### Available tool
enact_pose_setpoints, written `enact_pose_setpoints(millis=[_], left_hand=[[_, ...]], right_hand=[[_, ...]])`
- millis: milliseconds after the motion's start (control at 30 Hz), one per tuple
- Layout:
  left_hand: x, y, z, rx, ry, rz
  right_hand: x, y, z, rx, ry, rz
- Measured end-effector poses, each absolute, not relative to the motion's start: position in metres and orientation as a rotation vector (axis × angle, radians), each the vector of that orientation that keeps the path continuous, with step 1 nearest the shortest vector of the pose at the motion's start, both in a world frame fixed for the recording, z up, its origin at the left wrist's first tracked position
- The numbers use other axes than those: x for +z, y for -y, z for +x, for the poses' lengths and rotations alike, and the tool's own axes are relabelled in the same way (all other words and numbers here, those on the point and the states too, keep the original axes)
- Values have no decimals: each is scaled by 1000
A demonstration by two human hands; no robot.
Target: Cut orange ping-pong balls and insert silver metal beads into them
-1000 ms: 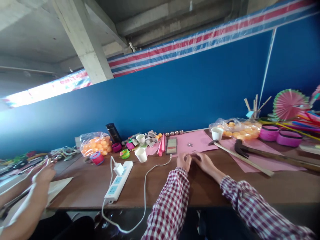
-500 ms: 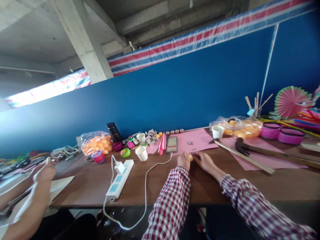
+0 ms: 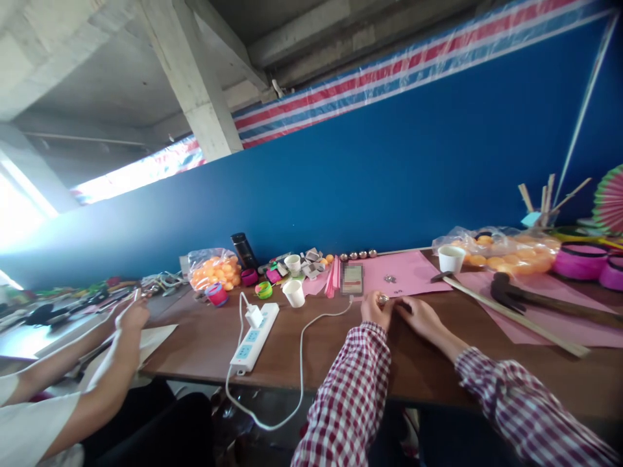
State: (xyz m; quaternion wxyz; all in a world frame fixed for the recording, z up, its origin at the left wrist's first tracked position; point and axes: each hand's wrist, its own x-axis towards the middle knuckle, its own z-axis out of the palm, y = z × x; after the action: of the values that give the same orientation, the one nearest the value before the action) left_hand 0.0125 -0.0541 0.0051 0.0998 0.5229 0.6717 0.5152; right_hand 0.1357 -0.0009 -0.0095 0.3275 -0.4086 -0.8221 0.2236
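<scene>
My left hand (image 3: 375,311), closed, grips a small shiny ball (image 3: 383,299) that looks silver on the side facing up. Just right of it is my right hand (image 3: 421,316), its fingers bent together low over the brown table; whether anything sits between the fingertips is too small to make out. Beyond the hands, small silvery bits (image 3: 390,279) lie on a pink sheet (image 3: 413,272). A row of several silver balls (image 3: 362,255) stands along the sheet's far edge. Left of the sheet's middle lies a phone-like device (image 3: 352,279) with a blurred screen and a white cable.
A white power strip (image 3: 255,338) and paper cup (image 3: 294,293) are to my left. Two hammers, one wood-handled (image 3: 520,318), the other dark-headed (image 3: 559,299), lie right. Bags of orange balls (image 3: 215,272) stand further back. Another person's hands (image 3: 132,311) work at far left.
The view has swung left, so the table things sit further right. The ball in my left hand looked yellow-orange before and now shows a silver side. My right fingers have drawn slightly away from it.
</scene>
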Motion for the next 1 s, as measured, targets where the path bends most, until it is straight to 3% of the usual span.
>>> enact_pose_setpoints(millis=[1000], left_hand=[[15,61,16,1353,-2013,1580]], right_hand=[[-5,6,136,626,2157,-1025]])
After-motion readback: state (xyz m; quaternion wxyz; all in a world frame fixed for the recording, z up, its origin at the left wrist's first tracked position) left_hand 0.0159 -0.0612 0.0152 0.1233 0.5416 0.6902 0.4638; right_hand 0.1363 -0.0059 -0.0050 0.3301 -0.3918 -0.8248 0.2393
